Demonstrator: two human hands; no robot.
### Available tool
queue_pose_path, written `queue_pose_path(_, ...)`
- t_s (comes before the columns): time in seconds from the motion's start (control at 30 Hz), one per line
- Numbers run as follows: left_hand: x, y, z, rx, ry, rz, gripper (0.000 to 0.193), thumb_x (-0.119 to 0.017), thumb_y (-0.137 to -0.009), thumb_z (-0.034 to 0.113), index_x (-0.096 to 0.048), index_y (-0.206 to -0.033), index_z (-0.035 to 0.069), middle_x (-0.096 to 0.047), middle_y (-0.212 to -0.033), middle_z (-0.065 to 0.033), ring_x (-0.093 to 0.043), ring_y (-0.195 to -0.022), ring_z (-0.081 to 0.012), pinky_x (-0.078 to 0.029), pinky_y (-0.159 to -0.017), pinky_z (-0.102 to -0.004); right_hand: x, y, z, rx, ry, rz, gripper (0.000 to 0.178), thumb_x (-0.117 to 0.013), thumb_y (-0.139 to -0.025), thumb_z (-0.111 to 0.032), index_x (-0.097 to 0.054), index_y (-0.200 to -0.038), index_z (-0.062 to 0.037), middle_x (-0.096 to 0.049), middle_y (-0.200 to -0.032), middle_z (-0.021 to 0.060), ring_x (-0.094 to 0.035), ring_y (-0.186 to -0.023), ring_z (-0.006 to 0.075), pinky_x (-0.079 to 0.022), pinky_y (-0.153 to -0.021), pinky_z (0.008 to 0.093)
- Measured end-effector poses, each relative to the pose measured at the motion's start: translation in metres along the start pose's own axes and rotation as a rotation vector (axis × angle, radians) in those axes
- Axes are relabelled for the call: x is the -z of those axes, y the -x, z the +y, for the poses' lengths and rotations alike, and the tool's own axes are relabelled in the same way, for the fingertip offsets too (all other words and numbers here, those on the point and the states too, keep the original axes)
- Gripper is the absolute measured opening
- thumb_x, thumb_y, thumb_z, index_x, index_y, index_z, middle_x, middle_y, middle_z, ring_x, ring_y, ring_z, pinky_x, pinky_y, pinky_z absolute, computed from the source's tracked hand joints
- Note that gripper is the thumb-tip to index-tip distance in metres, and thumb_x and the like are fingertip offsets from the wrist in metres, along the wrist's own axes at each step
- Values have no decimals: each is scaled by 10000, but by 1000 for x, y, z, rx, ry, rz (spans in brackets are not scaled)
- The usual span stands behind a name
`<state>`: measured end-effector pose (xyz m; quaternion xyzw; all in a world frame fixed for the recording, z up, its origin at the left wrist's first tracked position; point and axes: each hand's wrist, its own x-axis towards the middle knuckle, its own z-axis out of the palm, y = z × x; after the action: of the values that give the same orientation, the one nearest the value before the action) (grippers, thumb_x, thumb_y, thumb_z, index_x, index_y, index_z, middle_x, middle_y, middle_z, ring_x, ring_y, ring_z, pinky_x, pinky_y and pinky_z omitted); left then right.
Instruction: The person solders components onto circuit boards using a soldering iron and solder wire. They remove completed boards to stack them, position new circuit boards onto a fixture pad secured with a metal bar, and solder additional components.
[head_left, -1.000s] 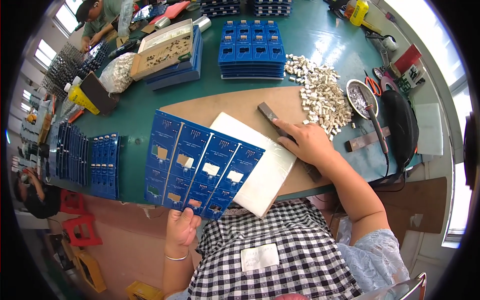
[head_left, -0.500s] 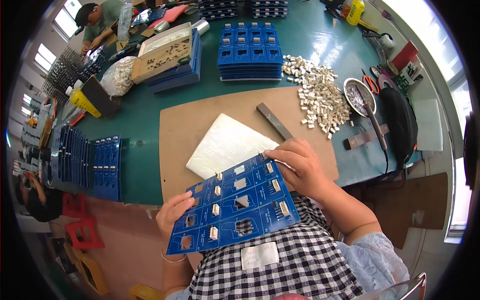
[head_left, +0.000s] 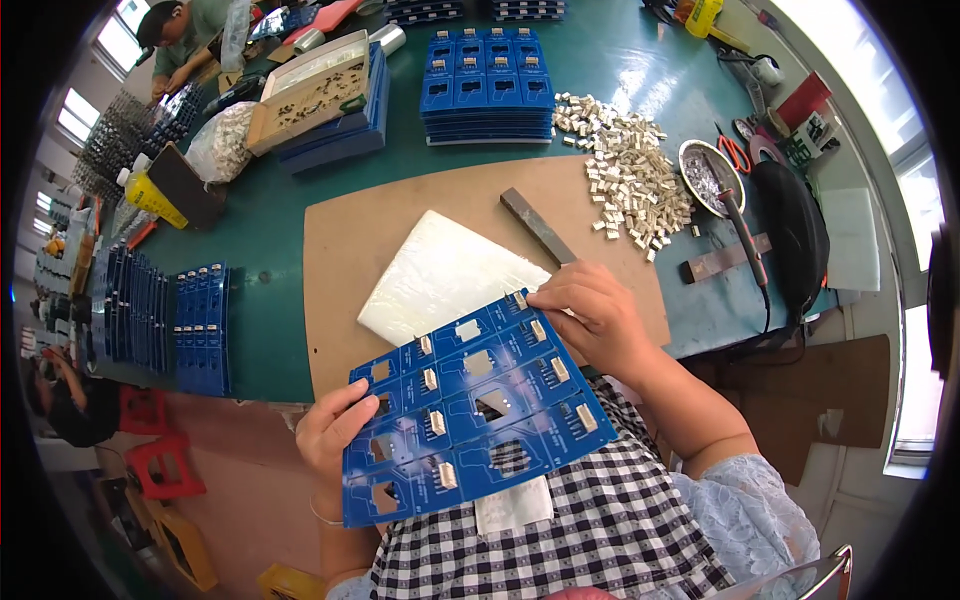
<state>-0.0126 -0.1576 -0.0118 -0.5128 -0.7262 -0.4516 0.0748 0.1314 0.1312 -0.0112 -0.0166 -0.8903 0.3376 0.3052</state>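
Between my hands I hold a blue circuit board panel (head_left: 462, 412), tilted above my checked apron. White pin connectors (head_left: 446, 476) stand on it in two rows, beside cut-out openings. My left hand (head_left: 328, 432) grips the panel's left edge, thumb on top. My right hand (head_left: 598, 318) pinches the far right corner, close to a connector there; its fingertips partly cover that corner. Just beyond the panel lies a white wrapped pad (head_left: 445, 272) on a brown work board (head_left: 335, 225). A dark metal bar (head_left: 537, 228) rests right of the pad.
Loose white connectors (head_left: 635, 180) lie heaped at the right, near a soldering iron (head_left: 742, 230) leaning on a bowl (head_left: 684, 160). Stacked blue panels (head_left: 487, 125) stand at the back; more panels (head_left: 203, 330) stand at the left. An open carton (head_left: 262, 135) sits back left. Another person (head_left: 185, 50) works beyond.
The panel has tipped slightly, showing more of its top face, and its near edge has shifted a little right. Both hands keep their grip. The whole view has shifted slightly.
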Motion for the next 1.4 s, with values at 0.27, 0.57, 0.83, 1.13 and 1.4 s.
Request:
queue_pose_path(0.27, 14, -11, 20, -133, -176, 90, 191, -700, -744, 159, -647, -922, 113, -668, -910, -98, -628, -658, -217, -488, -553, -282, -12, 4, 6, 10, 12, -88, 149, -717, -715, -41, -691, -860, -65, -667, -836, 46, -610, -828, 227, -430, -808, 359)
queue_pose_path(0.57, 12, -13, 27, -91, -176, 98, 182, -701, -755, 180, -624, -906, 115, -657, -858, -76, -613, -634, -206, -469, -543, -273, -16, 5, 10, -10, 65, -127, 115, -706, -746, -131, -709, -861, -128, -663, -818, -17, -581, -866, 170, -375, -862, 347)
queue_pose_path(0.83, 20, 2, 14, -10, -244, 207, 152, -671, -819, 187, -613, -901, 73, -650, -853, -84, -604, -635, -203, -488, -585, -279, -15, -1, 12, -52, -11, -150, 156, -700, -739, -87, -696, -895, -99, -662, -846, 29, -581, -878, 220, -386, -849, 357)
queue_pose_path(1.13, 121, 16, -71, 529, 657, 1151, 157, -552, -951, 193, -539, -1011, 49, -560, -777, 6, -335, -471, -29, -278, -440, -191, -13, 9, -3, -137, -41, -118, 121, -664, -753, -27, -668, -874, -25, -651, -825, 84, -588, -840, 254, -415, -804, 351)
queue_pose_path(1.4, 163, 32, -146, 852, 988, 1148, 195, -582, -933, 274, -569, -937, 79, -515, -662, 24, -295, -410, -52, -211, -396, -208, -18, 17, -2, -85, 16, -131, 122, -650, -770, -29, -657, -892, -19, -645, -836, 83, -580, -836, 255, -403, -822, 360)
